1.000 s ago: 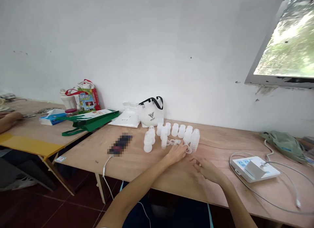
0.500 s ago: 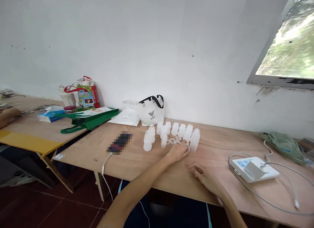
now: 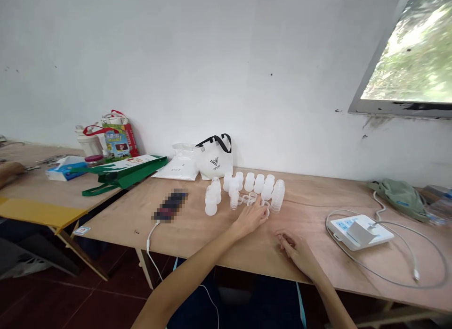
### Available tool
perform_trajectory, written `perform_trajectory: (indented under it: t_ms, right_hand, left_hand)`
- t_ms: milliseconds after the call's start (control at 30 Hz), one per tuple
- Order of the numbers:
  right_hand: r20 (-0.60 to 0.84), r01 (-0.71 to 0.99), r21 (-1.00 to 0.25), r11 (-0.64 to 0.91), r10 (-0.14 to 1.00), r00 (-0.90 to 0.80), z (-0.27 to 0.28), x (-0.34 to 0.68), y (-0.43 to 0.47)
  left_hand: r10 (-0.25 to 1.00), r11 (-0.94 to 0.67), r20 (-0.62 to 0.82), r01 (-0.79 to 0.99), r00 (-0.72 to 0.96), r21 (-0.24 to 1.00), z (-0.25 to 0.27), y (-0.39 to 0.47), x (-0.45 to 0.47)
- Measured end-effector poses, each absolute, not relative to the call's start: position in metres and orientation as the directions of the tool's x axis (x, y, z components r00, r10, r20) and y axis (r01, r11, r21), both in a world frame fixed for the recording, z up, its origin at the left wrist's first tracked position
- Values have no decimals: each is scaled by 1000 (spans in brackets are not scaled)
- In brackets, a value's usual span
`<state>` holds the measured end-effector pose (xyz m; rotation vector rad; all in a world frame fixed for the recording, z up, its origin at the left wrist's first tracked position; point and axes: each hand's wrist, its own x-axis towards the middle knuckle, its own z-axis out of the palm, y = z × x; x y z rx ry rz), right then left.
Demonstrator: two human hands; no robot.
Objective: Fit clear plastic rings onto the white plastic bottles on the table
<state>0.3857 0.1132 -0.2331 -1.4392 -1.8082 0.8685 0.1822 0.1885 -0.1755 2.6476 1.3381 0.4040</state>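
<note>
On the wooden table, my left hand (image 3: 251,217) reaches forward among several small translucent plastic rings (image 3: 246,199). Its index finger is stretched out and touches or hovers over them; the other fingers bend. Some rings are partly hidden behind the fingers. My right hand (image 3: 294,246) rests near the table's front edge, fingers loosely bent and thumb apart, with nothing seen in it. Behind the rings stand several frosted white plastic cups (image 3: 249,182), some in stacks. A taller clear stack of cups (image 3: 278,196) leans at the right, and another cup group (image 3: 211,204) stands at the left.
A blurred-out phone (image 3: 170,205) with a white cable lies left. A white bag (image 3: 214,160) and a white plastic pouch (image 3: 180,165) stand by the wall. Right are a white box with cables (image 3: 360,232) and a green cloth (image 3: 402,194). Another person's hand (image 3: 10,171) shows far left.
The view has shifted slightly. My left hand has drawn a little left and back from the tall clear stack, uncovering more of the rings beside it. My right hand stays nearly still.
</note>
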Motion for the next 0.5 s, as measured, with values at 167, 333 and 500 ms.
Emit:
perform_trajectory:
  t_ms: [167, 333, 500]
  right_hand:
    - [83, 550, -819, 161, 983, -163, -230, 384, 112]
    - [69, 507, -847, 156, 980, -186, -231, 381, 115]
    - [235, 593, -722, 357, 932, -275, -196, 362, 147]
  left_hand:
    - [797, -581, 110, 703, 594, 411, -169, 137, 142]
    - [832, -462, -23, 716, 554, 523, -176, 118, 106]
    - [853, -401, -9, 665, 522, 630, -186, 116, 93]
